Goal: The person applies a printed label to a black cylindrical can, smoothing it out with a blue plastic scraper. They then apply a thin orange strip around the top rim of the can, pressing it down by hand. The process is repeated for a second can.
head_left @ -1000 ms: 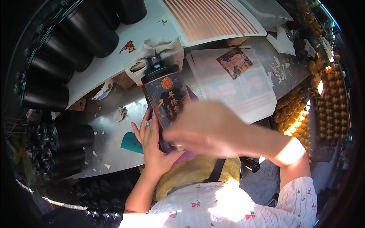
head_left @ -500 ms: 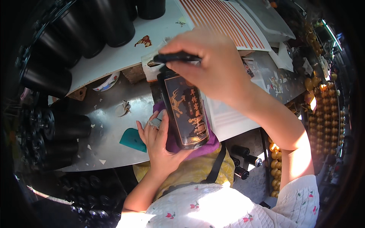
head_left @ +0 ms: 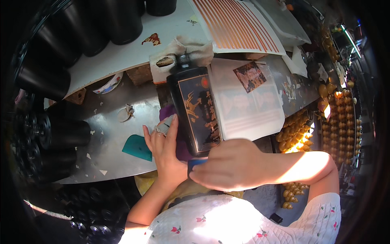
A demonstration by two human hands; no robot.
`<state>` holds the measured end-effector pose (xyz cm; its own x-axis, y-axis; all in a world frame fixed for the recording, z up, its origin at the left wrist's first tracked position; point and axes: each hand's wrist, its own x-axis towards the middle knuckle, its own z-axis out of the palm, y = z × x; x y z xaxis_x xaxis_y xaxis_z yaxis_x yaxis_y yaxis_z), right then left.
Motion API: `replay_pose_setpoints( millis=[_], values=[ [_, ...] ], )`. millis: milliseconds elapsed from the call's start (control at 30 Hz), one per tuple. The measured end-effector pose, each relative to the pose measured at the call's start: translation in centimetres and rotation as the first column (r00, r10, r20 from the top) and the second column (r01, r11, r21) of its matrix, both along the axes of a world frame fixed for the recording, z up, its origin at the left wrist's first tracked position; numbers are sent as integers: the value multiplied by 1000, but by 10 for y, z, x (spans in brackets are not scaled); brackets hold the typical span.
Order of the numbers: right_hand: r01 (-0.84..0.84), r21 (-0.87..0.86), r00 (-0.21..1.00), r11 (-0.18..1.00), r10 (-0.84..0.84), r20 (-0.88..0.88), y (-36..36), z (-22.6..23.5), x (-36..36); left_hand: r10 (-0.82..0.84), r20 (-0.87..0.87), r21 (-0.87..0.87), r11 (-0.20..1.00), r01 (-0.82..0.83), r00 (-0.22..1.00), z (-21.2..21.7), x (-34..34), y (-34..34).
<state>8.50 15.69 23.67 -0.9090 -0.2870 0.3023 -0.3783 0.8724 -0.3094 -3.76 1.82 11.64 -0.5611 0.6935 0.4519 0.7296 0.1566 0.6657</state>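
Note:
A black bottle (head_left: 191,105) with a dark, gold-printed label lies tilted, its neck pointing away from me, over a purple cloth (head_left: 185,151). My left hand (head_left: 164,152) rests along the bottle's left side, fingers stretched out and a pale wrap round one of them; its thumb is hidden. Just below the bottle's base, my right hand (head_left: 231,164) is closed round a dark flat tool (head_left: 196,163) with a blue face, mostly covered by the fingers. Left of my left hand lies a teal scraper (head_left: 137,147).
Black bottles (head_left: 87,28) crowd the far left. A striped decal sheet (head_left: 235,26) lies at the back; a pale stack of sheets (head_left: 252,110) sits right of the bottle, a dark patterned piece (head_left: 249,77) on top. Gold beaded strands (head_left: 341,122) hang at right.
My right hand has come down from the bottle's neck to below its base, bringing the dark tool. The neck and label now show more fully. My left hand stays beside the bottle.

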Motion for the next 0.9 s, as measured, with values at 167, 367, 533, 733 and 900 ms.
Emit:
replay_pose_setpoints(
  millis=[167, 367, 533, 733, 900],
  values=[
    [573, -682, 798, 455, -500, 337, 69, 12, -82, -48, -14, -53, 997, 48, 999, 7, -4, -7],
    [175, -276, 927, 945, -252, -277, 46, -8, -42, -152, 43, -53, 987, 154, 987, 4, -11, -8],
    [351, -514, 832, 783, -513, -213, 73, -11, -74, -160, 20, -157, 974, 161, 987, 12, -12, -11],
    [177, -401, 845, 899, -348, -406, 99, 0, -79, -177, 55, -213, 960, 184, 983, 13, -7, -5],
    [279, -511, 916, 813, -385, -113, 107, 18, -111, -159, 186, 4, 987, 161, 970, 2, -6, -16]
  ],
)
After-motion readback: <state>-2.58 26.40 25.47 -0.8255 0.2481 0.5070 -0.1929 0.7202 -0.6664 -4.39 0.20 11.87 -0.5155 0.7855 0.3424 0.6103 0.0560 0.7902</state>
